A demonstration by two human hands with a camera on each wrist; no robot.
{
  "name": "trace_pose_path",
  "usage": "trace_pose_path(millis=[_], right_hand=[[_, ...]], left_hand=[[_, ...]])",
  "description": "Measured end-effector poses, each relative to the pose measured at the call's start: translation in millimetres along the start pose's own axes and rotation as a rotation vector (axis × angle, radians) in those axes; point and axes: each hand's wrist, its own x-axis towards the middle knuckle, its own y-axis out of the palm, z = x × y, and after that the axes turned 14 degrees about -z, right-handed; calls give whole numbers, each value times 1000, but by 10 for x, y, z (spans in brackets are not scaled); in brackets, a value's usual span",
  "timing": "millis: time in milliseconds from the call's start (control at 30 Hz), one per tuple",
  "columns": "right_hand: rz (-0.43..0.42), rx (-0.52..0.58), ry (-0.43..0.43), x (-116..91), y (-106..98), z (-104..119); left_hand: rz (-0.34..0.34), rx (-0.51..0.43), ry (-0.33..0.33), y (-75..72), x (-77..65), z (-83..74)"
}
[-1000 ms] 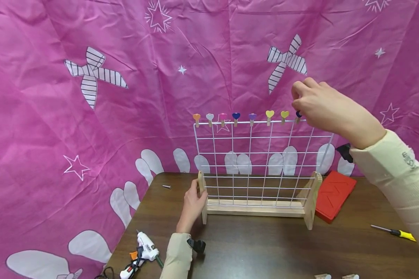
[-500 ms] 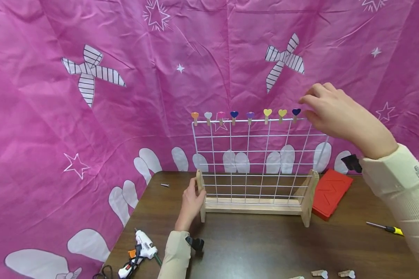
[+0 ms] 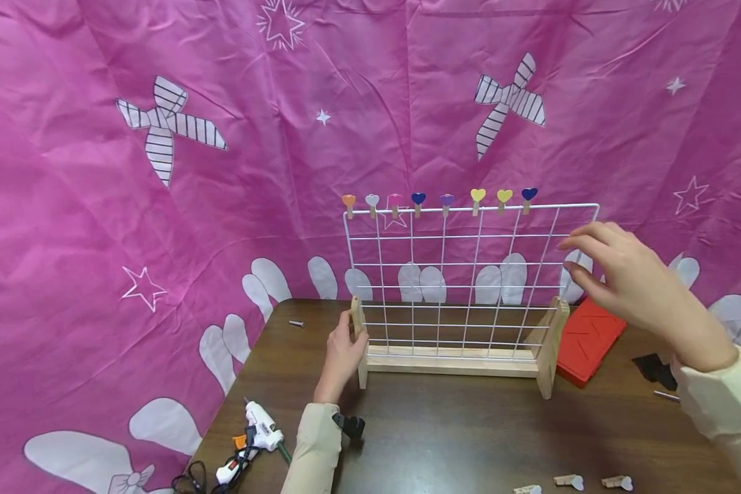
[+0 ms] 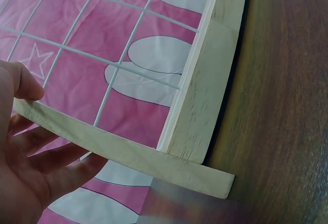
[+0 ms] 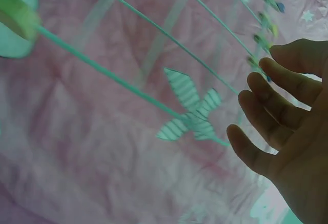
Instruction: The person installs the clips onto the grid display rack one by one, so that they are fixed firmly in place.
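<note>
A white wire grid rack (image 3: 457,264) stands upright in a wooden stand (image 3: 457,367). Heart-topped clothespins in several colours line its top bar; the dark blue clothespin (image 3: 528,199) is furthest right. My left hand (image 3: 341,358) grips the stand's left wooden side piece (image 4: 128,152), thumb on one face and fingers around the other. At the rack's right edge, my right hand (image 3: 630,281) is in the air, holding nothing, its fingers spread and slightly bent. In the right wrist view the fingers (image 5: 277,88) appear apart from the wires.
Several loose heart clothespins (image 3: 569,481) lie at the table's front edge. A red box (image 3: 589,339) sits right of the stand, with a screwdriver shaft (image 3: 665,396) partly hidden by the arm. A glue gun (image 3: 262,427) and a small metal piece (image 3: 296,323) lie left.
My right hand has let go of the dark blue clothespin on the top bar and moved down and right. The left hand keeps its hold on the stand.
</note>
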Motion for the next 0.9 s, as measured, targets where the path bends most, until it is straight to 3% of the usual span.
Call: trace_pose_path(millis=[233,500,700,800,900], right_hand=[[8,6,77,-613,40,105],[136,-30,174,-1333,146,234],[187,-72,245,-1874,202,325],[238,-86,266,-2117,187,355],[385,-80,331,-2318,125,364]], left_hand=[[-8,1,4,32,-18,-21],[-11,6,4,21,18,-33],[-15,20,4,6,18,-15],[-11,18,7,9,10,-2],[-2,9,3,8,-1,0]])
